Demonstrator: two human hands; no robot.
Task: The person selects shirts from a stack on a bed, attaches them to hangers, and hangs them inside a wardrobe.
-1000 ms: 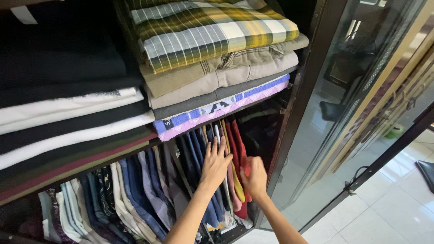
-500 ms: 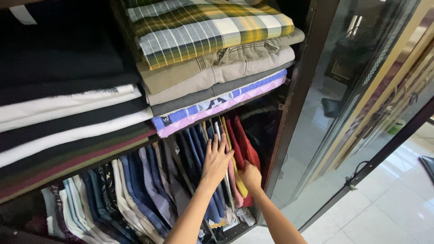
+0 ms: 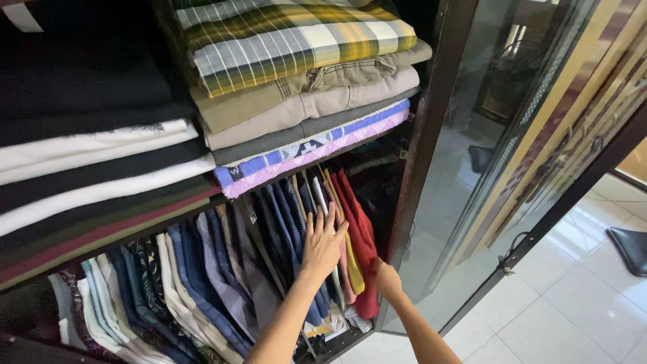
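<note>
My left hand lies flat, fingers spread, against a row of folded clothes standing on edge on the lower wardrobe shelf, pressing on the blue garments. My right hand is low at the right end of that row, its fingers tucked behind a red garment. A yellow garment and a pink one sit between my two hands. Whether the right hand actually grips the red garment is hidden.
The upper shelf holds two stacks: a plaid cloth on beige trousers with a purple item, and black and white folded clothes to the left. A glass wardrobe door stands open on the right over a white tiled floor.
My right hand has slid down and deeper beside the red garment, which now stands more upright. The left hand stays pressed on the blue clothes. The view has shifted slightly right.
</note>
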